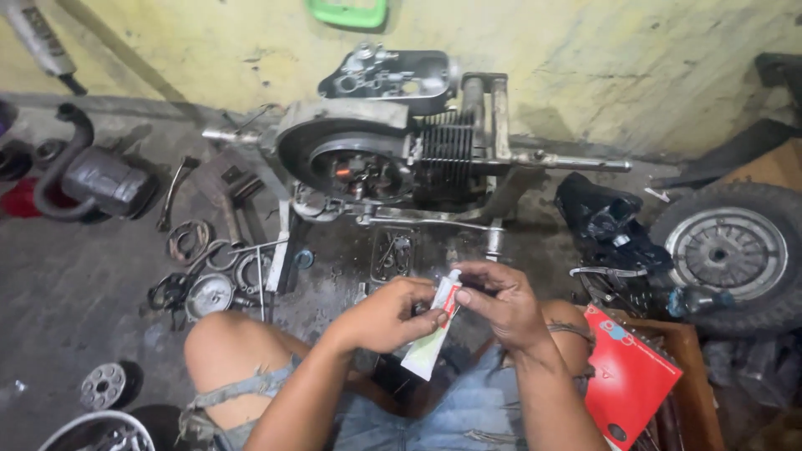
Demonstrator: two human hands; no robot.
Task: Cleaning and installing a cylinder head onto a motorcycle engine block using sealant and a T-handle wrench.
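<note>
From the head camera we look down on our own two bare forearms, which come up from the bottom edge and meet in front of our knees. Our left hand [388,317] curls narrow, the thumb and forefinger pinched on the middle of a small white tube [434,330] with a red band near its top. Our right hand [501,302] bends in from the other side, its fingertips closed around the nozzle end of the tube, which they partly hide, so we cannot tell whether a cap sits there. The tube slants, its flat crimped tail low and toward the left, its neck high and toward the right, and the body looks a little squeezed and creased. It hangs above our lap, between our bare knees, well clear of the floor. Beyond our hands a stripped scooter engine [393,159] lies on the dark, oily concrete floor [75,292] against a yellow wall [585,58], its finned cylinder in view. Loose rings and small metal parts [209,267] lie left of it, a wheel [735,250] with a tyre rests at the right, and a red box [626,376] sits just beside our right forearm.
</note>
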